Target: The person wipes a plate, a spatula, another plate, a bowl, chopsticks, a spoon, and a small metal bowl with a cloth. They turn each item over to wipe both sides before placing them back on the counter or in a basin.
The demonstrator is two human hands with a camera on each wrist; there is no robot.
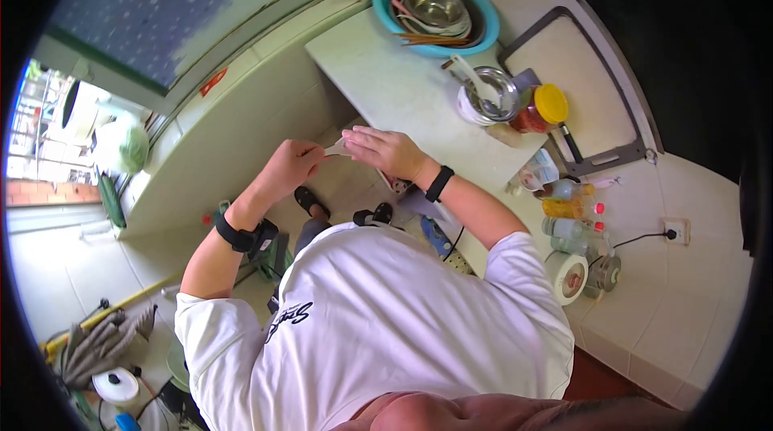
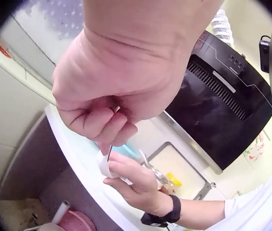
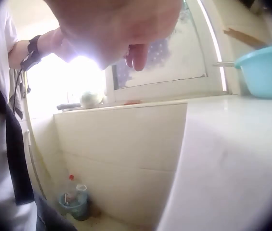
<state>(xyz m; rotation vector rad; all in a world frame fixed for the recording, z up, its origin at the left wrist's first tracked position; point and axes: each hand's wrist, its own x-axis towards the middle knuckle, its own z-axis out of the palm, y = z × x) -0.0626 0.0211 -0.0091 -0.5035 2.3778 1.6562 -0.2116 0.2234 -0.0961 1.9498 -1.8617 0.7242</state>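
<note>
In the head view my left hand [image 1: 291,167] is curled round a thin utensil, whose narrow end reaches toward my right hand [image 1: 386,153]. A small white piece [image 1: 340,147] lies at the right fingertips. From the left wrist view, the left hand [image 2: 121,82] has its fingers folded over the utensil; a thin dark length of it meets the white piece [image 2: 104,165]. There the right hand [image 2: 138,185] pinches that piece between thumb and nearly straight fingers. The right wrist view shows part of the right hand [image 3: 121,29], but not what it holds.
On the counter [image 1: 366,69] stand a blue basin [image 1: 483,8] of bowls, a metal bowl [image 1: 501,85], a yellow-lidded jar [image 1: 551,103], a framed board [image 1: 584,77] and several bottles [image 1: 564,207]. A cabbage [image 1: 125,145] sits on the window ledge.
</note>
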